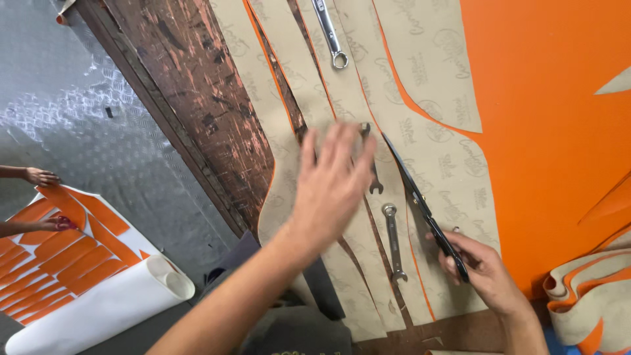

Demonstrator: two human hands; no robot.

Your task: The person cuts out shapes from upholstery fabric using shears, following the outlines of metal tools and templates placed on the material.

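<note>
Presently, key relation: the scissors (424,207) lie to the right of the left hand (335,187), just beside it; the right hand (483,269) is at their handle

Long axis: blades are run from the near edge of the table (197,98) up and leftward, along the orange line on the tan pattern paper (453,171)

Right hand fingers: closed round the black scissor handles

Left hand fingers: spread flat, nothing gripped, pressed on the paper over a small spanner (374,177)

Scissors' look: long, dark, slim blades, seemingly nearly closed

Nearby: a second spanner (393,243) is laid between the hands; orange sheet (552,118) is spread toward the right edge
</note>
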